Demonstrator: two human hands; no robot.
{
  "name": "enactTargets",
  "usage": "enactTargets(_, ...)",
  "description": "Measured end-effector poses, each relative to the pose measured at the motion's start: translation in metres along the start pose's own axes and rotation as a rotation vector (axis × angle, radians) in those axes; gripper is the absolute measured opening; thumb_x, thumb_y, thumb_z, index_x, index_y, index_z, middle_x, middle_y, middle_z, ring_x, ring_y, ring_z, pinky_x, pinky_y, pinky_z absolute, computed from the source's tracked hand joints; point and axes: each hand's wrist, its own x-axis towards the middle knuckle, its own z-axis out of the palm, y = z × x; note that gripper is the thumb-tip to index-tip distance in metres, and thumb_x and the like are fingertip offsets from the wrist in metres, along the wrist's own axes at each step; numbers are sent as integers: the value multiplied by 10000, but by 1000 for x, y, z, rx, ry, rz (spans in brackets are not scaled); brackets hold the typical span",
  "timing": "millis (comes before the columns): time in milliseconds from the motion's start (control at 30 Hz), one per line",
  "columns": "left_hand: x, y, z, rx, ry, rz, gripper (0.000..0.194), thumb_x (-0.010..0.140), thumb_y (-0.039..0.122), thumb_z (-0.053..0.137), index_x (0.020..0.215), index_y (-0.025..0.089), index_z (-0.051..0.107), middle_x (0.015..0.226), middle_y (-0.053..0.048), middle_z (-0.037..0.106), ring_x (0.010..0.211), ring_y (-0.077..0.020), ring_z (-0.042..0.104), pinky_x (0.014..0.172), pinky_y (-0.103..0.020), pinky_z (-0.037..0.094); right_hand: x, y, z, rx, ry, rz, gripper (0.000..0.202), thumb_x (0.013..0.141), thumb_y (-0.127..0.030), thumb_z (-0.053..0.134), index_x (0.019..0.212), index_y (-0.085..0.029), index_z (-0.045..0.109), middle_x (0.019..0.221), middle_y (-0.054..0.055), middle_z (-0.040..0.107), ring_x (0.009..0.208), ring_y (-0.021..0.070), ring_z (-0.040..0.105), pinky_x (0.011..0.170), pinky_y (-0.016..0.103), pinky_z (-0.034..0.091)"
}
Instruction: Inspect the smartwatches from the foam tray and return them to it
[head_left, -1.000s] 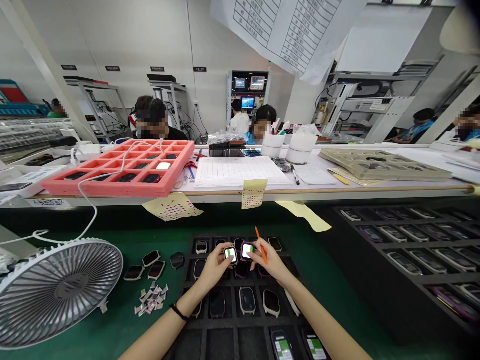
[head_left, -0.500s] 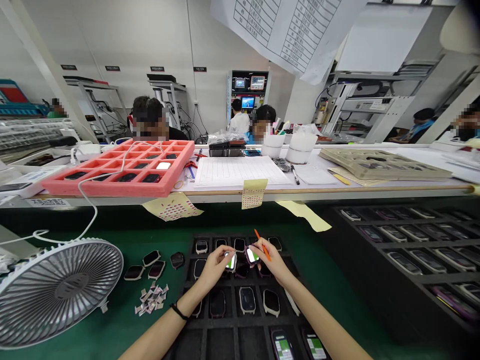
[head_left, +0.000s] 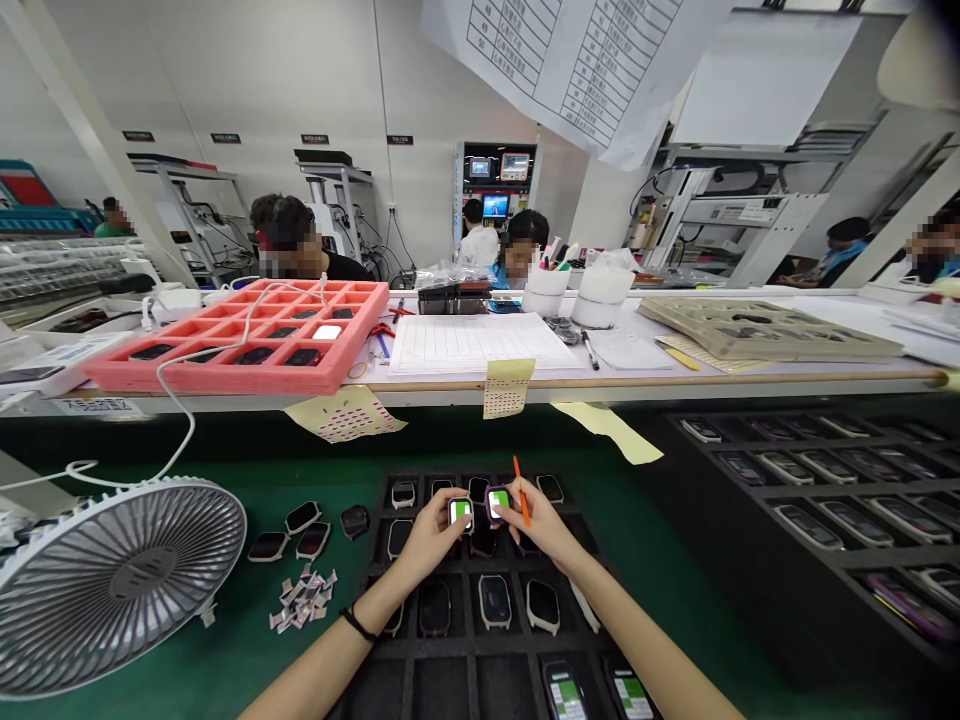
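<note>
My left hand (head_left: pixel 433 527) is closed on a light-framed smartwatch body (head_left: pixel 460 513) with a lit white and green screen. In my right hand (head_left: pixel 534 518) is a purple-framed smartwatch body (head_left: pixel 498 502), its screen also lit. The same hand keeps a thin orange stick (head_left: pixel 522 490) between its fingers, pointing up. Both hands hover over a black foam tray (head_left: pixel 474 642), whose compartments hold several watch bodies with dark screens. Two at the near right, such as this watch (head_left: pixel 564 690), have lit screens. My hands partly cover the tray's middle row.
A round grey fan (head_left: pixel 142 580) stands at left. Loose watch bodies (head_left: pixel 303 516) and a pile of small pinkish pieces (head_left: pixel 303 600) lie beside the tray. Another black tray (head_left: pixel 750 520) of watches is at right. A pink foam tray (head_left: pixel 330 372) sits on the shelf; people work beyond.
Both watches have tilted so their screens face me more squarely. My right hand has shifted slightly left and up, and the orange stick stands more upright.
</note>
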Motion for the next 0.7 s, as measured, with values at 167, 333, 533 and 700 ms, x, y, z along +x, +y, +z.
enactTargets(167,-1,0,-1,19,-4,11,358,725,336,645,1034,190,537,975,-49,617,796,-175,616,627,-257,494,0,2,-1,-14,-8,-11,477,644,-399,749,675,-235,302,608,-89,383,523,146,585,359,194,327)
enactTargets(333,-1,0,-1,21,-4,17,356,723,358,642,1017,186,537,933,-43,612,759,-169,604,599,-249,479,0,-1,-1,-37,15,-2,475,655,-389,744,658,-230,297,558,-105,391,415,92,491,357,184,278)
enactTargets(533,-3,8,0,31,2,-25,339,742,419,611,973,178,556,778,-12,584,636,-137,551,541,-225,424,0,-4,-1,-49,55,22,465,683,-445,710,642,-227,301,534,-107,356,398,91,492,345,177,240)
enactTargets(700,-3,10,-1,53,-9,-32,333,758,467,575,922,177,583,779,-17,593,639,-141,540,523,-220,404,-1,-6,0,-30,65,34,460,701,-489,683,644,-225,310,534,-97,401,431,120,553,344,181,267)
